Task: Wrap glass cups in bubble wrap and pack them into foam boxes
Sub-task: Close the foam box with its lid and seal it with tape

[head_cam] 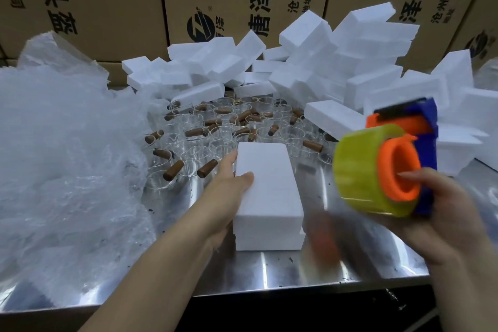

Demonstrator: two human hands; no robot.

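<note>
— Where is the foam box [269,197] sitting?
— It's lying on the steel table [269,267] in front of me. My left hand [229,186] is gripping its left side, thumb pressing on top.
— And your right hand [452,213]?
— It's holding a tape dispenser [361,170] just right of the box, fingers curling round it. Glass cups [188,143] are standing behind, with bubble wrap [67,156] heaped on the left.

Stainless steel worktable [283,264], reflective, dark-speckled, stacked brown cardboard cartons [113,3] with black print behind.
</note>
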